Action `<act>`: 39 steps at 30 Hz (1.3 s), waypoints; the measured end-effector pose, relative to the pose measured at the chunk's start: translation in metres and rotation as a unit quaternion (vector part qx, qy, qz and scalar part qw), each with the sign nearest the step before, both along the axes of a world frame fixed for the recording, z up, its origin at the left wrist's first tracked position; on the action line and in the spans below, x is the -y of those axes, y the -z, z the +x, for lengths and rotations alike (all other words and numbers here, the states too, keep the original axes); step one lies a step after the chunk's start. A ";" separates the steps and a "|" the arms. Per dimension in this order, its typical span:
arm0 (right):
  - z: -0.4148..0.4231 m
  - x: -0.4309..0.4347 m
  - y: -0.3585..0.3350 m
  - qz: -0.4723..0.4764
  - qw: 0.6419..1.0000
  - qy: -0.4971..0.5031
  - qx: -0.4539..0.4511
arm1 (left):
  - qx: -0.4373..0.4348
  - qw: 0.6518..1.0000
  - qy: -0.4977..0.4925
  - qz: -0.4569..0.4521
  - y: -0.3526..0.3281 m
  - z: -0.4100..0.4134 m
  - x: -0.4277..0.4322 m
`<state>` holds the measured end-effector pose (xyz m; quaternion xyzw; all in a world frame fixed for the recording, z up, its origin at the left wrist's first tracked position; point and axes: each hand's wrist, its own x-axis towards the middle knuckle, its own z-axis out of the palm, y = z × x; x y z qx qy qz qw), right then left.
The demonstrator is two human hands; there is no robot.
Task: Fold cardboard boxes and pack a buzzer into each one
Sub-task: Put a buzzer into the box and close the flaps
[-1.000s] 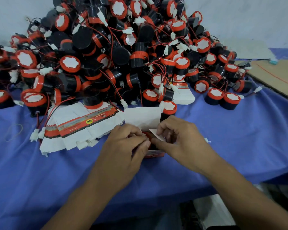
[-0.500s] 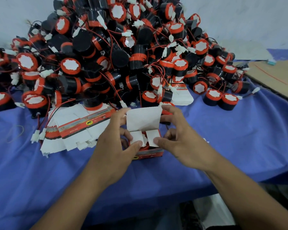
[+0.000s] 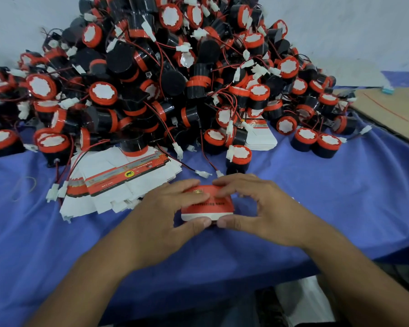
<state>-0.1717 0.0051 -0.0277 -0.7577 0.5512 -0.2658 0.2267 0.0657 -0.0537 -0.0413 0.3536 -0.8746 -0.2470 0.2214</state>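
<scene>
Blue cloth, creased and soft, covered the table (image 3: 340,208). On it rose a heap of buzzers (image 3: 165,74) — squat black cylinders with glossy orange-red rims, white round labels and thin wires. Flat white box blanks (image 3: 118,182) with an orange band lay fanned left of centre. Near the front edge sat the box (image 3: 207,210), orange card with a curved white edge — the left hand (image 3: 161,215) and right hand (image 3: 265,213) pinched it, fingers on top, thumbs at its near side.

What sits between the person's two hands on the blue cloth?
A small red-and-white cardboard box, held by the left hand and right hand from either side, in the head view.
</scene>
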 end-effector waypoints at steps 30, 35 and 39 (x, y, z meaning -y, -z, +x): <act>0.007 -0.004 0.019 -0.046 0.990 -0.032 -0.127 | 0.142 0.948 0.021 -0.284 0.004 -0.007 -0.011; 0.016 -0.004 0.019 -0.028 0.988 -0.020 -0.148 | 0.155 0.930 -0.020 -0.333 0.015 -0.006 -0.014; 0.018 -0.003 0.017 -0.029 0.992 -0.019 -0.118 | 0.095 0.950 -0.008 -0.296 0.021 -0.007 -0.014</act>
